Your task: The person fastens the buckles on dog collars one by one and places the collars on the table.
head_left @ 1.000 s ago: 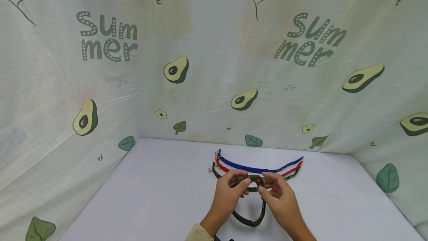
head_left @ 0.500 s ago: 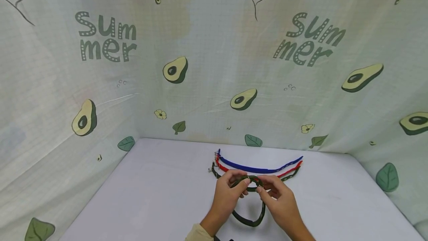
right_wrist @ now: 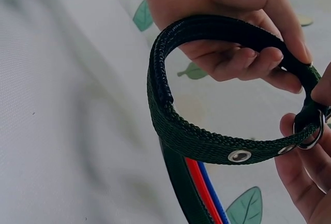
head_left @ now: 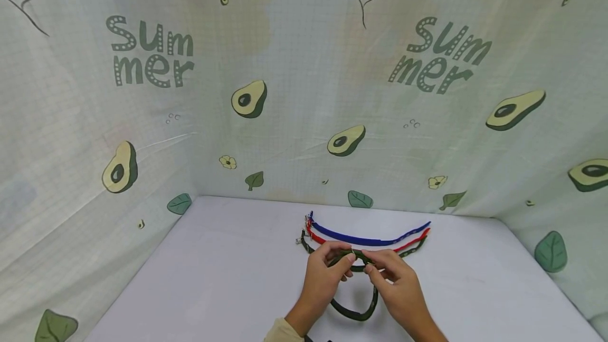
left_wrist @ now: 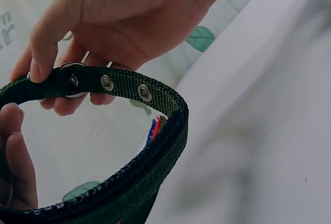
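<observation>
Both hands hold a dark green webbing collar with metal eyelets [left_wrist: 145, 93], its loop [head_left: 353, 315] hanging below them in the head view. My left hand [head_left: 323, 273] pinches the band between thumb and fingers, beside a metal ring [right_wrist: 316, 136]. Opposite it, my right hand [head_left: 394, 276] pinches the band close to the left fingertips. In the right wrist view the padded dark lining [right_wrist: 222, 27] runs past the right palm. Fingers partly hide where the strap ends meet.
Behind the hands, a blue collar [head_left: 351, 238], a red collar [head_left: 317, 237] and another green collar [head_left: 418, 247] lie side by side on the white table [head_left: 228, 273]. A patterned cloth [head_left: 294, 57] stands around the back and sides.
My right hand's fingers have shifted slightly left along the band, nearer the left hand. The left hand's grip looks the same, and the collars behind stay put.
</observation>
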`<state>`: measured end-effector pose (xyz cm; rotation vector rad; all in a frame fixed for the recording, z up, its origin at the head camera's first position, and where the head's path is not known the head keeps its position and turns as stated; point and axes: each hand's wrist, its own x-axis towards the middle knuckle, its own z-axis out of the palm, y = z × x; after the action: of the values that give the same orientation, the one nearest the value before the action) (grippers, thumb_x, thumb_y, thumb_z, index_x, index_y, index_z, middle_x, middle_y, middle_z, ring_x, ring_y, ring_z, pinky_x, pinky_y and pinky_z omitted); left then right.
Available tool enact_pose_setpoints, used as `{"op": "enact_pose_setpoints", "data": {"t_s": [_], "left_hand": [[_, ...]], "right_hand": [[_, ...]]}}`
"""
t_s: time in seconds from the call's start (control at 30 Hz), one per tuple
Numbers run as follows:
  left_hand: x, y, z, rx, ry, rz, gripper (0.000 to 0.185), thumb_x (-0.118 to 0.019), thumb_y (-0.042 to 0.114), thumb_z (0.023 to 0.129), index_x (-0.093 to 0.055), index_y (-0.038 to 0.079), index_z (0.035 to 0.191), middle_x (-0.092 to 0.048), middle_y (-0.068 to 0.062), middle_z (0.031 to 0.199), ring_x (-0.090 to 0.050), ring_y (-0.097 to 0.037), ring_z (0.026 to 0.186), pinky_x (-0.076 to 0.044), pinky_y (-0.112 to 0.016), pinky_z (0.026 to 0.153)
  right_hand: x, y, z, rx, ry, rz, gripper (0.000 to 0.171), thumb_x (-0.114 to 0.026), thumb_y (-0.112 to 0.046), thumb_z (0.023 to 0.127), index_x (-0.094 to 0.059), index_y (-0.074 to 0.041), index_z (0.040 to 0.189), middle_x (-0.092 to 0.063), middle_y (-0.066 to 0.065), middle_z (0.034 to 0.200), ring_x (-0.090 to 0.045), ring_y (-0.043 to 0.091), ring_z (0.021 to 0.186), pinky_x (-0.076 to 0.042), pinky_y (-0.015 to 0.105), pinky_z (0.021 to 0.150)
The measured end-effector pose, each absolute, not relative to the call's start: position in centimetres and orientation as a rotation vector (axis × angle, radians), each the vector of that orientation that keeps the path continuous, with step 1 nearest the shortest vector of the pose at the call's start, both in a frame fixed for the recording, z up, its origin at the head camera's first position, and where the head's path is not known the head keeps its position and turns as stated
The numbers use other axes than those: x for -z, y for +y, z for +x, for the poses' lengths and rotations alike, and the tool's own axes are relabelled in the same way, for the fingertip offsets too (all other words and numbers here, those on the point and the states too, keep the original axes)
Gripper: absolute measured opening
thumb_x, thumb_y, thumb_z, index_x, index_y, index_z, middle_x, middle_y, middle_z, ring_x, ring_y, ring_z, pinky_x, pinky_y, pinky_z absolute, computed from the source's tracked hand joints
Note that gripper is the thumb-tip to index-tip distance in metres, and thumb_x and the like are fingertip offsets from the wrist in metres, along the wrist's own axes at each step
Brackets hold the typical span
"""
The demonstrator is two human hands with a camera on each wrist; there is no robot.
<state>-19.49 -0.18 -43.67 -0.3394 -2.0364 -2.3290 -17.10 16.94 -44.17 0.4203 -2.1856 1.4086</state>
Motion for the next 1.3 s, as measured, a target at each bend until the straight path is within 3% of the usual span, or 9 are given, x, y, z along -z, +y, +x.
{"op": "enact_pose_setpoints", "data": {"t_s": [0.4, 0.63, 0.8, 1.0, 1.3], "left_hand": [[43.8, -0.5, -19.3, 2.230, -2.093, -0.418, 0.023, -0.075, 0.017, 0.091, -0.069, 0.003, 0.109, -0.072, -0.003, 0.091, -0.068, -0.016, 0.069, -0.054, -0.024, 0.063], [44.5, -1.3, -19.1, 1.954, -2.292, -0.393, 0.022, -0.077, 0.029, 0.090, -0.074, 0.015, 0.106, -0.071, 0.009, 0.092, -0.064, -0.008, 0.080, -0.052, -0.024, 0.068], [45.0, -1.9, -18.9, 1.818, -2.368, -0.384, 0.021, -0.080, 0.029, 0.086, -0.076, 0.017, 0.103, -0.070, 0.014, 0.089, -0.061, -0.006, 0.083, -0.050, -0.025, 0.069], [45.1, -2.4, -18.9, 1.771, -2.390, -0.350, 0.021, -0.081, 0.030, 0.086, -0.076, 0.015, 0.099, -0.069, 0.014, 0.084, -0.061, -0.005, 0.080, -0.050, -0.025, 0.069], [46.0, -3.6, -18.7, 1.734, -2.344, -0.210, 0.009, -0.082, 0.027, 0.085, -0.077, 0.022, 0.090, -0.068, 0.015, 0.080, -0.062, -0.006, 0.076, -0.051, -0.024, 0.065]], "right_hand": [[44.1, 16.9, -17.4, -1.332, -2.215, 0.404, 0.033, -0.073, 0.006, 0.085, -0.077, -0.021, 0.105, -0.065, -0.010, 0.096, -0.062, 0.007, 0.078, -0.053, 0.022, 0.065], [44.2, 16.7, -17.5, -1.338, -2.283, 0.350, 0.031, -0.073, 0.005, 0.085, -0.075, -0.021, 0.102, -0.064, -0.012, 0.092, -0.062, 0.008, 0.078, -0.054, 0.025, 0.064], [44.7, 16.5, -17.2, -1.417, -2.310, 0.255, 0.024, -0.075, 0.001, 0.085, -0.075, -0.017, 0.101, -0.066, -0.011, 0.091, -0.063, 0.009, 0.079, -0.053, 0.025, 0.063], [45.0, 15.9, -17.1, -1.580, -2.295, 0.164, 0.016, -0.075, -0.003, 0.088, -0.074, -0.010, 0.102, -0.068, 0.002, 0.089, -0.063, 0.013, 0.071, -0.054, 0.027, 0.059], [45.1, 15.1, -17.0, -1.861, -2.261, 0.078, 0.023, -0.074, -0.005, 0.089, -0.068, 0.001, 0.111, -0.070, 0.008, 0.098, -0.068, 0.016, 0.079, -0.057, 0.031, 0.063]]}}
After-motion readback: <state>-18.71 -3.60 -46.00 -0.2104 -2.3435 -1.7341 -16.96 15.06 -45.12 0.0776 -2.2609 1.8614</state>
